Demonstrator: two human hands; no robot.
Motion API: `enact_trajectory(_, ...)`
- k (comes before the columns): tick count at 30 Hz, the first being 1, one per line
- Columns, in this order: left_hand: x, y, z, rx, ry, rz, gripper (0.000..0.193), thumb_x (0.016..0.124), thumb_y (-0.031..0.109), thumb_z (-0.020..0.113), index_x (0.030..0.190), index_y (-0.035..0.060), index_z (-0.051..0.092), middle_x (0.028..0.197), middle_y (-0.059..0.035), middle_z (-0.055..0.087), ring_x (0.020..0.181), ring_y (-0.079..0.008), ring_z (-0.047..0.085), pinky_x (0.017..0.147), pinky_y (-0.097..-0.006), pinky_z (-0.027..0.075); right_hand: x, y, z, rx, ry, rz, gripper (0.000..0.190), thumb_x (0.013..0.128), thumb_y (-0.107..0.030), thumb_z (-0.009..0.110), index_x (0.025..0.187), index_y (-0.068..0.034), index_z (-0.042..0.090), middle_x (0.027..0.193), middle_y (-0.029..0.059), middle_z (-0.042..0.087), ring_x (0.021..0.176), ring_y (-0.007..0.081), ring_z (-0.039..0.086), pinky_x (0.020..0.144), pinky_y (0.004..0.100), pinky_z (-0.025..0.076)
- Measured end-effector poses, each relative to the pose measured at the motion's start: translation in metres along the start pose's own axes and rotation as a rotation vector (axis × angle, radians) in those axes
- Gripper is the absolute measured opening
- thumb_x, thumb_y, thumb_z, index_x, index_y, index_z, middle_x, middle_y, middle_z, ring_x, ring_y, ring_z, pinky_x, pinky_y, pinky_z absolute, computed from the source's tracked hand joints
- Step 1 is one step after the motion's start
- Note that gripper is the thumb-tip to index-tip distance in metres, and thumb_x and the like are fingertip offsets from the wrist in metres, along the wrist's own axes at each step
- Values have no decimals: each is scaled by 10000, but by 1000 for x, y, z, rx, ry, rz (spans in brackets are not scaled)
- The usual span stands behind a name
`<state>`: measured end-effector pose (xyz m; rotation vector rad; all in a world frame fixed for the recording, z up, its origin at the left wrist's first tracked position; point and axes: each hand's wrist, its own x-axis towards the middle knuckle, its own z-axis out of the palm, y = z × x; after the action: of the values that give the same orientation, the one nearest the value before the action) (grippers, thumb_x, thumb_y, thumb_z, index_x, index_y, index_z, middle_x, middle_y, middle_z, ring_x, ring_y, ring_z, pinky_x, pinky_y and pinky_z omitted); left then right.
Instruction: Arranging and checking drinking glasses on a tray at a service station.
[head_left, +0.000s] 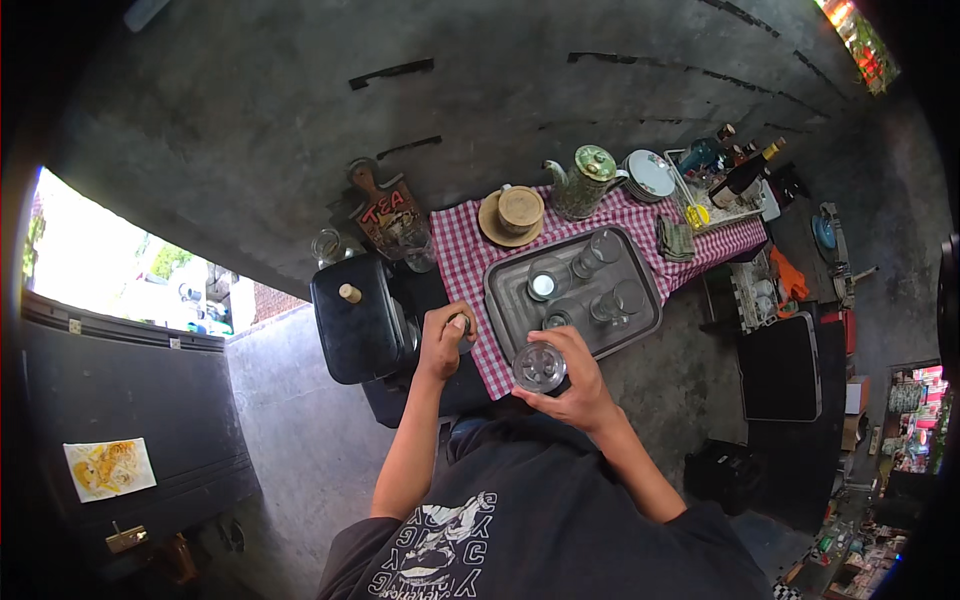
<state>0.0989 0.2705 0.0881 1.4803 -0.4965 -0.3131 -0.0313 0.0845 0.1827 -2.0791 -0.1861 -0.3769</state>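
My right hand (576, 379) is wrapped around a clear drinking glass (540, 367) over the front edge of the tray. One round end of the glass faces me. My left hand (444, 339) is closed, thumb on top, around a small object (466, 342) that looks clear; the fingers hide most of it. Ahead lies a grey rectangular tray (517, 328) with several glass vessels on it. Among them are a glass mug (619, 300) and a tall glass (596, 255). A white round item (543, 285) shows at a wider glass on the tray's left side.
A checked cloth (459, 240) covers the table under the tray. Behind stand a lidded cup on a saucer (519, 211), a green patterned pot (585, 184), stacked plates (649, 175) and a bottle rack (724, 217). A black lidded container (356, 322) stands left, near a wooden board (390, 214).
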Motion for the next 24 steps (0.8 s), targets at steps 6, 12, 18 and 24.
enact_trajectory(6,-2,-6,29,83,121,102,620,856,564,451,621,-8,487,555,-46,482,515,-121,466,498,-284,332,-6,20,-31,81,-26,11,674,692,-179,864,1264,-18,545,1144,146,581,1046,306,592,921,371,474)
enact_trajectory(12,-5,-3,39,113,200,84,637,863,566,407,594,-8,469,520,-43,463,485,-117,452,469,-277,304,-11,44,-58,164,-57,59,666,714,-187,851,1273,-14,533,1159,150,566,1058,306,587,927,367,471)
enact_trajectory(18,-17,24,48,79,165,-76,607,885,529,400,599,1,488,522,-54,479,480,-119,451,474,-262,325,1,63,-69,214,-106,46,669,722,-201,852,1282,-29,528,1154,140,554,1058,299,580,923,370,468)
enact_trajectory(24,-28,81,58,157,181,-135,518,898,416,394,603,1,493,522,-43,473,486,-112,450,472,-278,329,21,67,-62,346,-187,102,656,702,-178,855,1267,-42,552,1139,95,551,1072,226,567,953,334,442)
